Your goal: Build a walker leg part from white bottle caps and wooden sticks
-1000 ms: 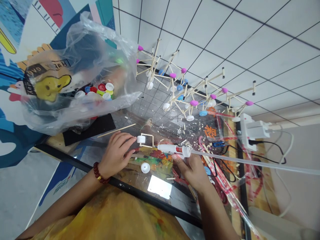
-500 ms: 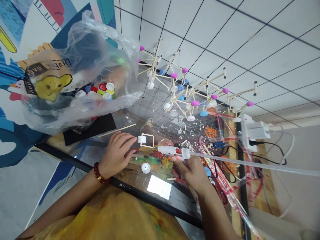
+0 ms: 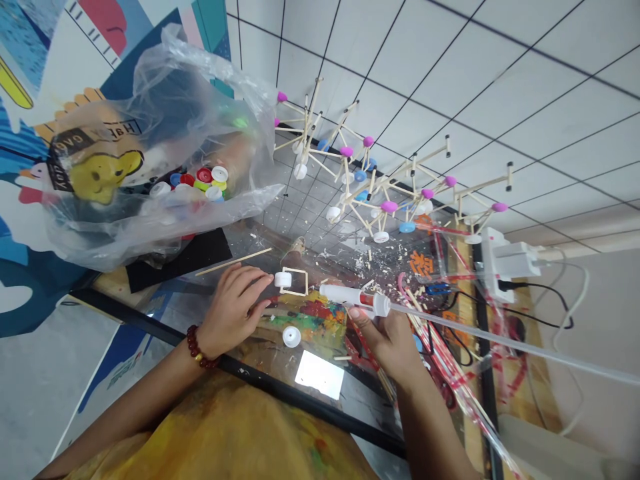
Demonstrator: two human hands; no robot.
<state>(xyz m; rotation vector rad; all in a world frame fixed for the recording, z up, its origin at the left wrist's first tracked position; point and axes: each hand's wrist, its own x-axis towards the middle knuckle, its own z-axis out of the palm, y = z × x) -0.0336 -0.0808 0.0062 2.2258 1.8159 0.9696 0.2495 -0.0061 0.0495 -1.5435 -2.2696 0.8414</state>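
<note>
In my right hand (image 3: pixel 387 340) is a white hot glue gun (image 3: pixel 345 295), with a long translucent glue stick (image 3: pixel 500 335) running out of its back end to the right. Its nozzle points left, just apart from a small square frame of wooden sticks (image 3: pixel 307 283). A white bottle cap (image 3: pixel 283 279) sits at the frame's left side. My left hand (image 3: pixel 237 303) is open over the table, fingers stretched out, the index fingertip at the cap's left edge. A second white cap (image 3: pixel 291 337) lies flat nearer to me.
A clear plastic bag (image 3: pixel 165 153) with colourful caps stands back left. Several stick models (image 3: pixel 370 180) with caps and pink pieces line the wall. A power strip (image 3: pixel 495 263), cables and wrapped stick bundles (image 3: pixel 450 367) lie right. A loose stick (image 3: pixel 233 261) and shavings are scattered about.
My right hand has drawn the glue gun slightly right, so its nozzle has come away from the stick frame's corner. The left hand and the cap stay in place.
</note>
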